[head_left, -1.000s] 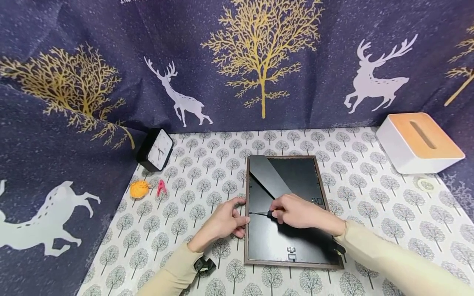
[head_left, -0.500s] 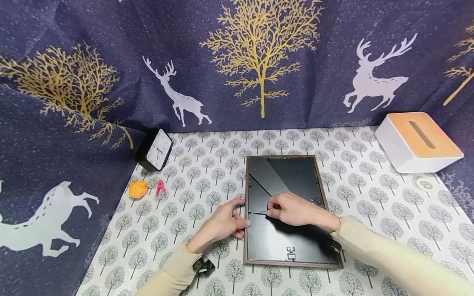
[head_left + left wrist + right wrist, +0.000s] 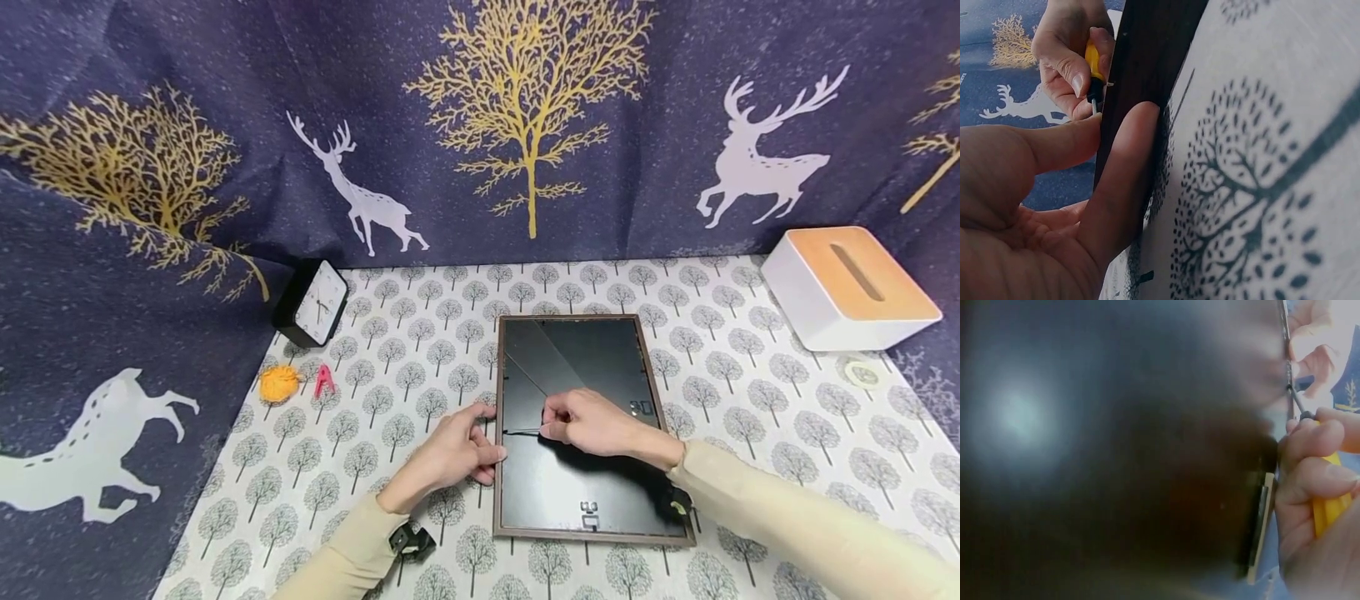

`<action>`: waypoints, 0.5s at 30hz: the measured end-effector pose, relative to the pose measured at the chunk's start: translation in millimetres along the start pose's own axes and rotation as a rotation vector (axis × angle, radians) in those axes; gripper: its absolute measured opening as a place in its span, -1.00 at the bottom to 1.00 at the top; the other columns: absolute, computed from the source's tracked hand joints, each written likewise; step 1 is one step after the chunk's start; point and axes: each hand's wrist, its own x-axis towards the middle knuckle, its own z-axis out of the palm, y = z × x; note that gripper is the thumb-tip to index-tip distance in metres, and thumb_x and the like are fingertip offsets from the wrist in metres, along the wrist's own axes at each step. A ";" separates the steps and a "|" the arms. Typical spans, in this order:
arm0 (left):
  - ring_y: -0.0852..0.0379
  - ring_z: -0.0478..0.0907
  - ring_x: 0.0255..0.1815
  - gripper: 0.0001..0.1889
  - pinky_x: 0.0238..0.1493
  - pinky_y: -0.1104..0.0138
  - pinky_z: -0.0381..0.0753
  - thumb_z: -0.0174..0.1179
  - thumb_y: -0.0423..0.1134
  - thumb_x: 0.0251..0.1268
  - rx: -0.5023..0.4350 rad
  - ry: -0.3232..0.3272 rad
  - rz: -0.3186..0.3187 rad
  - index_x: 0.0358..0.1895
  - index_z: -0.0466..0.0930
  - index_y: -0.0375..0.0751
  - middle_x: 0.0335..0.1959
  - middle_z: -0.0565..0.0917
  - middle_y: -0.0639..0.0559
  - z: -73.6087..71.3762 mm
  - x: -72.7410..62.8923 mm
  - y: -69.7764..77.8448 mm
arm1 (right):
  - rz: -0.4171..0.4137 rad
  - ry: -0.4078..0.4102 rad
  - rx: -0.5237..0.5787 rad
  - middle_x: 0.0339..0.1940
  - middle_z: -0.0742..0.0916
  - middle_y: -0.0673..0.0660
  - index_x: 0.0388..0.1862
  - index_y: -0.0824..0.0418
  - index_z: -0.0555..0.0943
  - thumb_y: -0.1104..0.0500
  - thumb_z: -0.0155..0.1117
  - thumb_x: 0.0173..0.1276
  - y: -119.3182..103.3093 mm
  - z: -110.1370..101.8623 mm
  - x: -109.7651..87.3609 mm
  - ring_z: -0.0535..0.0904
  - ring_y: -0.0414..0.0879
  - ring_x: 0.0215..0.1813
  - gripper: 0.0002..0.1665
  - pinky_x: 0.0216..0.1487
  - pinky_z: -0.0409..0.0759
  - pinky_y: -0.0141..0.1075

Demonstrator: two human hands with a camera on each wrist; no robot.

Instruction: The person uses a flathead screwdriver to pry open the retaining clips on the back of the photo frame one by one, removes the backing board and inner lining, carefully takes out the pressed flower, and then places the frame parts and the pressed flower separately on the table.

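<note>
A picture frame [image 3: 596, 533] lies with its black back [image 3: 547, 487] facing up on the table. My right hand [image 3: 592, 423] grips a screwdriver [image 3: 1329, 500] with a yellow handle and dark collar. Its thin metal shaft points left, the tip right at a small tab on the frame's left inner edge. In the head view the handle is hidden within my fingers. My left hand [image 3: 453, 446] holds the frame's left side, one fingertip [image 3: 1138, 119] pressed along the outer wall and another at the upper edge. The stand leg [image 3: 536, 358] lies diagonally across the backing.
Left of the frame are a black clock [image 3: 313, 304], an orange yarn ball [image 3: 279, 384] and a pink clip [image 3: 324, 380]. A white tissue box with a wooden lid [image 3: 847, 287] and a pale tape roll [image 3: 862, 374] sit at right. Dark printed fabric [image 3: 480, 183] hangs behind.
The stand leg has sunk flatter against the backing. My right hand has slid slightly left along the screwdriver, covering its dark collar. My left hand stays in place.
</note>
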 end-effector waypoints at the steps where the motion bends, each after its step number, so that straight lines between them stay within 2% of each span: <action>1: 0.17 0.73 -0.55 -0.26 -0.35 0.25 0.95 0.43 -0.43 0.39 -0.004 -0.001 -0.003 0.57 0.31 -0.41 -0.33 0.75 -0.13 -0.2 0.4 -0.6 | 0.013 -0.004 0.014 -0.52 0.62 -0.11 -0.35 0.06 0.65 0.08 0.37 0.51 -0.7 0.2 -0.1 0.42 -0.25 -0.46 -0.81 -0.41 0.40 -0.44; 8: 0.13 0.74 -0.52 -0.26 -0.32 0.21 0.97 0.43 -0.44 0.38 -0.043 -0.017 -0.011 0.57 0.31 -0.39 -0.33 0.72 -0.14 -2.6 4.1 -4.1 | 0.030 -0.001 0.060 -0.53 0.63 -0.09 -0.36 0.10 0.67 0.15 0.35 0.47 0.5 2.6 3.5 0.43 -0.22 -0.45 -0.84 -0.38 0.44 -0.43; 15: 0.12 0.75 -0.51 -0.26 -0.31 0.20 0.97 0.45 -0.42 0.37 -0.053 -0.024 -0.008 0.56 0.32 -0.38 -0.31 0.72 -0.14 -3.7 4.9 -4.8 | 0.039 0.026 -0.004 -0.54 0.61 -0.12 -0.39 0.03 0.66 0.14 0.37 0.48 -1.6 6.4 4.7 0.43 -0.23 -0.45 -0.82 -0.36 0.41 -0.44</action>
